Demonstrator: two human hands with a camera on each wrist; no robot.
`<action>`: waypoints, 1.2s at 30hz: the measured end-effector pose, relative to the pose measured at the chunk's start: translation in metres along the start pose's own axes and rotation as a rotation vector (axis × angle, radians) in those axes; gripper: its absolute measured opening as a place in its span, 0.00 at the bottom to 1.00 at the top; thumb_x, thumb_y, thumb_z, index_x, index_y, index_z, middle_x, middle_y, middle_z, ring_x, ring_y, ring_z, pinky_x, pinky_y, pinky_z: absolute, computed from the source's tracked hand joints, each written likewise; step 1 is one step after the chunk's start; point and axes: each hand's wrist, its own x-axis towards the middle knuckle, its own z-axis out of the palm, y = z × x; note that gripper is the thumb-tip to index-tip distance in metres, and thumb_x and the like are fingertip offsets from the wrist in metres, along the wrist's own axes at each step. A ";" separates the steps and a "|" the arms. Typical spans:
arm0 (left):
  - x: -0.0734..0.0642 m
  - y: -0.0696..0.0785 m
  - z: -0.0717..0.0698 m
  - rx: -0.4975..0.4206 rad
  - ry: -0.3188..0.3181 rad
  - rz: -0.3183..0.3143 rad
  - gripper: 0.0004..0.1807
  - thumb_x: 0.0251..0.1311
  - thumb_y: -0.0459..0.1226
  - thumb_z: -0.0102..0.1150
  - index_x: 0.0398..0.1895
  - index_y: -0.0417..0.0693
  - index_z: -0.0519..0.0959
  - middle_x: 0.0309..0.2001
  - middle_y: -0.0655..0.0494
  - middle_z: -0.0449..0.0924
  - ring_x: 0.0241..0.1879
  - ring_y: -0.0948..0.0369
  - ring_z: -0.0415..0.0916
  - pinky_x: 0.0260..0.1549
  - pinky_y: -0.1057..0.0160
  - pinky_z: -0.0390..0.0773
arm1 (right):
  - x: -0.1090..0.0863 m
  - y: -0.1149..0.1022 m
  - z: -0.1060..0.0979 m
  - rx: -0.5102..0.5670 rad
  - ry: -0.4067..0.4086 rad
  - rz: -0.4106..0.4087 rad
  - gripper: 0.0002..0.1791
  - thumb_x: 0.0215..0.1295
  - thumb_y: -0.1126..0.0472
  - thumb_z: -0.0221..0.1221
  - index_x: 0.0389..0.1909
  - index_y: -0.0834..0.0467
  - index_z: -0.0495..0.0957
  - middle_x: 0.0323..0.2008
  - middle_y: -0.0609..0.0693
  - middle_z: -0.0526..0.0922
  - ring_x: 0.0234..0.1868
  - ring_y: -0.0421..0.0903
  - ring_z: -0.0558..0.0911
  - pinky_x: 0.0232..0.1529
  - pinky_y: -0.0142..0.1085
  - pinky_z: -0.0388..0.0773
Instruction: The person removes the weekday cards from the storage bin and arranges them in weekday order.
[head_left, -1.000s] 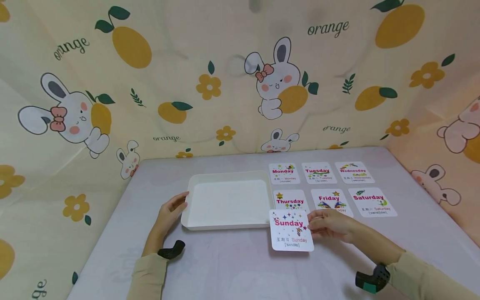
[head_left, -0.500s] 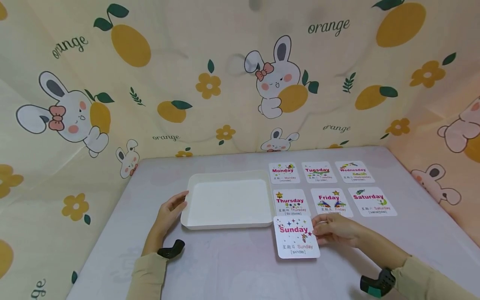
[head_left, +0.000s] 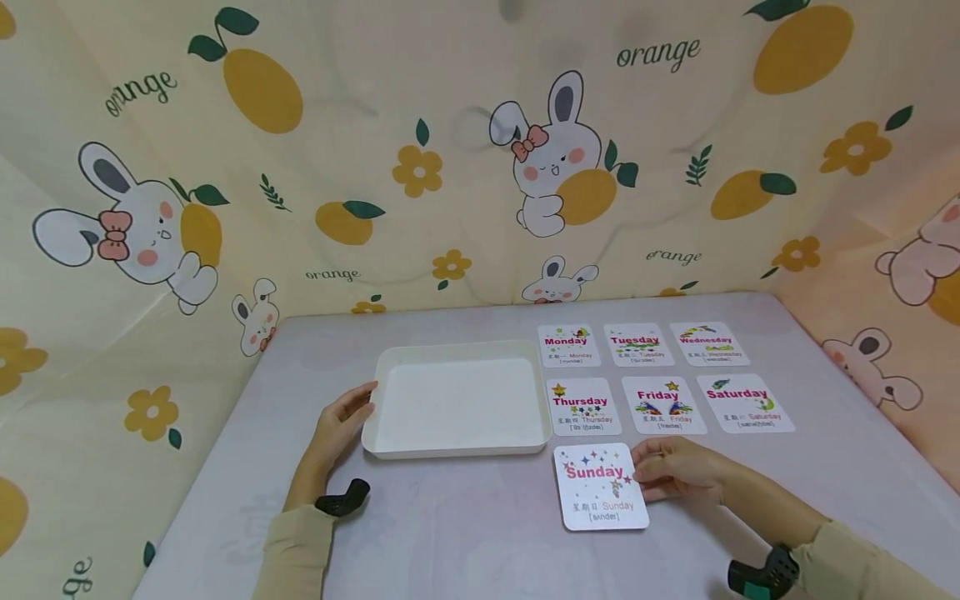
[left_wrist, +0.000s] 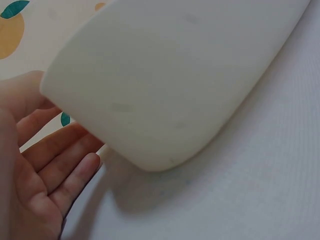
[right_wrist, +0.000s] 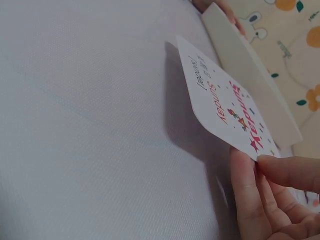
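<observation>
My right hand (head_left: pixel 682 469) pinches the right edge of a white card (head_left: pixel 603 504) printed "Sunday", thumb on its face and fingers beneath. In the right wrist view the card is tilted, with its shadow cast on the table below. My left hand (head_left: pixel 339 425) holds the left end of a shallow white tray (head_left: pixel 382 454); its thumb reaches the rim while the other fingers bend loosely along the end wall in the left wrist view. Right of the tray lie cards in two rows: Monday (head_left: pixel 568 353), Tuesday (head_left: pixel 637 353) and Wednesday (head_left: pixel 708 353) behind, Thursday (head_left: pixel 581 423), Friday (head_left: pixel 663 383) and Saturday (head_left: pixel 742 417) in front.
The cards and tray lie on a pale cloth-covered table (head_left: pixel 450 533). Behind it and at both sides hangs a cream backdrop (head_left: pixel 450 83) printed with rabbits and oranges. A dark device (head_left: pixel 765 571) sits on my right wrist, another (head_left: pixel 343 500) on my left.
My right hand has carried the Sunday card right and toward me, off the Thursday card, which it overlapped before. My left hand and the tray have stayed in place.
</observation>
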 end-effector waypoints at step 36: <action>0.000 0.000 0.000 0.021 0.000 -0.015 0.26 0.68 0.43 0.53 0.68 0.48 0.67 0.70 0.46 0.67 0.68 0.50 0.65 0.50 0.87 0.65 | -0.003 -0.001 0.007 -0.216 0.186 0.004 0.15 0.60 0.66 0.61 0.44 0.71 0.76 0.27 0.48 0.84 0.24 0.38 0.81 0.29 0.30 0.83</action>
